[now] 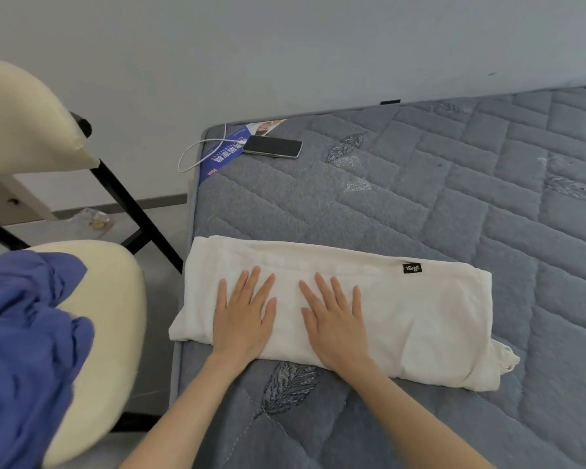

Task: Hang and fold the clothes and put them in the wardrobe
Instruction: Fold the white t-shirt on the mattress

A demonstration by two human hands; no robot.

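— Head view first. Where exactly?

— On the near corner of the mattress [420,198]: white garment [437,316], folded into a long band, laid flat, with a black label [412,268] up near the far edge and a frayed end at the right.

— And the hands?

— Left hand [244,316] and right hand [335,319] side by side on the left half of the cloth. Palms down, fingers straight and slightly spread. Gripping nothing, pinching nothing, only pressing.

— Why flat like that?

— Most likely to smooth the layers and set the crease (thin fabric, apt to spring open otherwise).

— Why on the bed?

— Broad, level, soft, within easy reach. Good for folding.

— How far along?

— Judged about midway on this piece. Probably one more fold to come, right end over toward the left, for a compact stack. Not in any wardrobe yet, and no wardrobe in sight.

— Anything else waiting?

— Blue garment [24,333], heaped unfolded on the cream chair [115,299] just left of the bed, apparently parked there for a later turn.

— Clutter?

— Phone [273,146] with a white cable [197,150] at the far corner, partly on a blue printed tag [220,154]. Well apart from the cloth, so no hindrance.
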